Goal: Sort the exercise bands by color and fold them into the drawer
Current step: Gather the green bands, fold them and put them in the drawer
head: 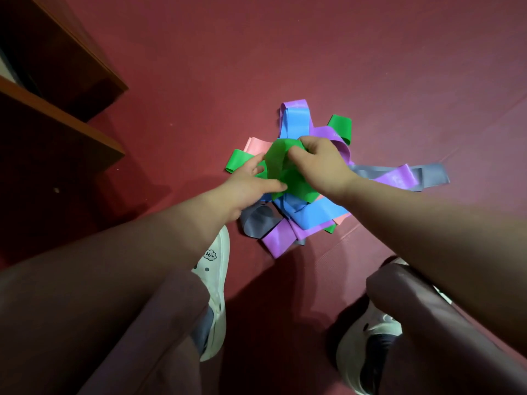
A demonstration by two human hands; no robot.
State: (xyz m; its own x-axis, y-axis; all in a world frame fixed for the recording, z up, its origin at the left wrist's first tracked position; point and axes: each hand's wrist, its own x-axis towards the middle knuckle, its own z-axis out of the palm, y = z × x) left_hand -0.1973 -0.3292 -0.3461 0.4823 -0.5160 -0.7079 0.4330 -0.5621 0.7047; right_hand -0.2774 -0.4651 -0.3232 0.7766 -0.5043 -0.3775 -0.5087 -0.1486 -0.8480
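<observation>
A: Crouching over the heap of bands (302,212) on the red floor (370,67); clutching the green band (288,175) at the top of the heap with the right hand (319,163), fingers curling into its upper fold.

B: Touching that same band with the left hand (251,181) too; fingers stretching straight along its edge, thumb lying across it; hands sitting close together, not quite meeting.

A: Lying underneath, crossing every way: blue band (295,121), purple band (399,178), grey band (436,173), pink band (256,145); all overlapping, colours mixing.

B: Standing at far left, well apart from the heap: wooden drawers (57,109), stepping outward one below the other; looking too dark inside for telling any contents.

A: Showing just beside the heap's near edge: white shoe (215,283).
</observation>
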